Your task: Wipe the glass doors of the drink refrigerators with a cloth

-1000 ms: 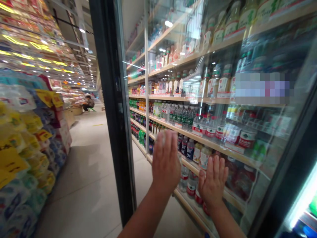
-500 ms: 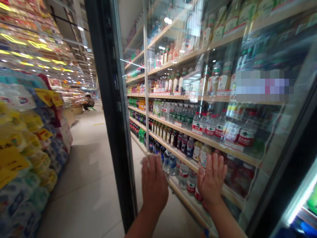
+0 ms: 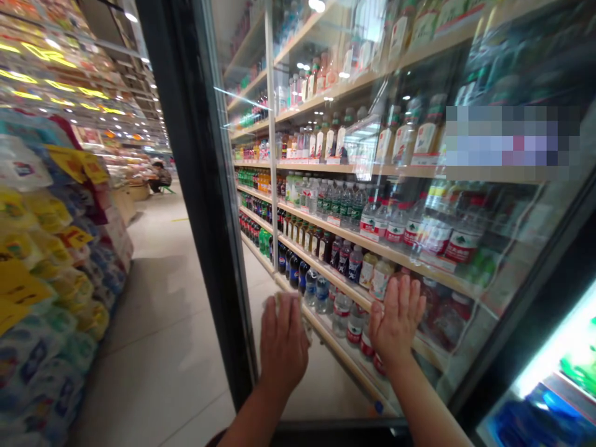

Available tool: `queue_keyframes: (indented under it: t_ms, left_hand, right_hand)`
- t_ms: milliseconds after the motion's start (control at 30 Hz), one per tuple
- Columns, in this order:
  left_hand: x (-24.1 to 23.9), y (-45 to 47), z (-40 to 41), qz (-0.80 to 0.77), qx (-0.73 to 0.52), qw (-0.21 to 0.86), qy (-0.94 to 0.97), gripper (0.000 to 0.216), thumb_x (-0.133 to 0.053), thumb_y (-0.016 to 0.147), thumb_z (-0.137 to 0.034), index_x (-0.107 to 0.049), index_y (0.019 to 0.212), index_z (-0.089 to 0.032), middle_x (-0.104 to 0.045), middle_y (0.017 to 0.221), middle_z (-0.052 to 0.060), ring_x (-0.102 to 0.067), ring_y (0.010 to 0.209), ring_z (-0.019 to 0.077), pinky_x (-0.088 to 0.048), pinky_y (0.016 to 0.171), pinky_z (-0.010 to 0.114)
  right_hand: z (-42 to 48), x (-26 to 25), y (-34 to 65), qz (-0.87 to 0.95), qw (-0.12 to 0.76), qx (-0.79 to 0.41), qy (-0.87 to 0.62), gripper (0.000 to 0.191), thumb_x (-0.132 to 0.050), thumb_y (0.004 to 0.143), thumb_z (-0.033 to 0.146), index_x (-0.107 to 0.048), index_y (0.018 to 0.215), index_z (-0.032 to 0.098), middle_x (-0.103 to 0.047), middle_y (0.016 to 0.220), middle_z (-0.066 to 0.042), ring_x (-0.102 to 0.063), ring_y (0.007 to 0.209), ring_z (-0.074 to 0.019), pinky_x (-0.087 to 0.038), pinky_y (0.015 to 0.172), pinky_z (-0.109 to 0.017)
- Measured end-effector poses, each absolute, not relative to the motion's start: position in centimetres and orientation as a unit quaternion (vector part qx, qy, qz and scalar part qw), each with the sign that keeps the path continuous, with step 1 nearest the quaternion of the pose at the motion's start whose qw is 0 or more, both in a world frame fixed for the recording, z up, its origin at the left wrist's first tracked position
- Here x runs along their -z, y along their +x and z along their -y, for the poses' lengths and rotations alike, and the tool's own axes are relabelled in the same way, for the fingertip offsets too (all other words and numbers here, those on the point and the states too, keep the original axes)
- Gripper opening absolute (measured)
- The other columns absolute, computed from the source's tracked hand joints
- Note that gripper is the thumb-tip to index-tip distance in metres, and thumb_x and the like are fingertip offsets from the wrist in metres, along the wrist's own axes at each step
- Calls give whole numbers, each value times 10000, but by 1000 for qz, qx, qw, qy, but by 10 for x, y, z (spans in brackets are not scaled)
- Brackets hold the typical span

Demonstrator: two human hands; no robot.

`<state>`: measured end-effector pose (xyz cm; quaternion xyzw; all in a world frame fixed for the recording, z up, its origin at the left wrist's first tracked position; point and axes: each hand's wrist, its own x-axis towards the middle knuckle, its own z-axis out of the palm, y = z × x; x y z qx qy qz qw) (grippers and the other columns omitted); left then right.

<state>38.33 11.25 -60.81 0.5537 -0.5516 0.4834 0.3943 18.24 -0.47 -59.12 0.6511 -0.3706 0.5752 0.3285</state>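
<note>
A framed glass door (image 3: 326,379) stands swung open before me. Against its lower part my left hand (image 3: 285,341) presses a crumpled pale cloth (image 3: 305,329), whose edges show past the fingertips and beside the palm. My right hand (image 3: 398,316) lies flat on the same pane, fingers stretched, holding nothing. Through the glass, drink bottles (image 3: 358,323) stand in rows on light shelves (image 3: 354,236), beyond both hands.
The door's dark left frame (image 3: 205,217) runs top to bottom. At left are stacked packs (image 3: 41,310) with yellow signs, beside a pale tiled floor (image 3: 153,347). A person (image 3: 158,177) sits far down the aisle. A lit cooler (image 3: 554,379) shows at lower right.
My left hand has shifted slightly left, and the cloth under it shows more plainly. The right hand stays flat on the glass. The view has tilted down, bringing the door's bottom frame into sight.
</note>
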Motion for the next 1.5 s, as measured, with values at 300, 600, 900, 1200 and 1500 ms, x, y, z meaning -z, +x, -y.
queue_keyframes:
  t_ms: [300, 600, 900, 1200, 1500]
  left_hand:
    - [616, 366, -105, 610, -481, 356, 520, 636, -508, 957, -160, -322, 1563, -105, -526, 1474, 152, -226, 1525, 303, -245, 1264, 457]
    - [556, 323, -109, 741, -208, 490, 409, 693, 7, 1039, -460, 34, 1599, -54, -219, 1627, 244, -223, 1530, 261, -350, 1213, 423]
    - [566, 360, -112, 640, -448, 454, 428, 658, -491, 965, -137, -280, 1585, -204, -394, 1579, 121, -259, 1516, 305, -251, 1247, 508]
    - [576, 382, -79, 551, -556, 361, 506, 690, -567, 970, -309, -306, 1566, -77, -343, 1577, 174, -170, 1529, 333, -132, 1277, 504]
    - [573, 392, -76, 556, -564, 369, 486, 700, -605, 952, -304, -337, 1548, -54, -324, 1591, 178, -200, 1527, 347, -133, 1276, 493]
  right_hand:
    - [2, 587, 178, 360, 296, -583, 665, 688, -482, 995, 265, -200, 1611, 142, -337, 1618, -218, -214, 1549, -350, -249, 1203, -628]
    - [-66, 600, 208, 218, 180, -572, 770, 643, -373, 997, 159, -180, 1608, 109, -304, 1642, -180, -329, 1516, -273, -402, 1174, -484]
    - [-29, 602, 191, 309, 259, -549, 732, 720, -387, 953, 29, -179, 1617, 213, -444, 1571, -159, -308, 1526, -258, -318, 1215, -531]
    - [-11, 599, 151, 381, 166, -668, 617, 664, -481, 995, 242, -221, 1605, 202, -329, 1607, -196, -333, 1499, -319, -380, 1154, -601]
    - [1, 547, 166, 319, 268, -580, 700, 689, -428, 998, 131, -169, 1616, 291, -325, 1650, -69, -187, 1567, -222, -221, 1264, -518]
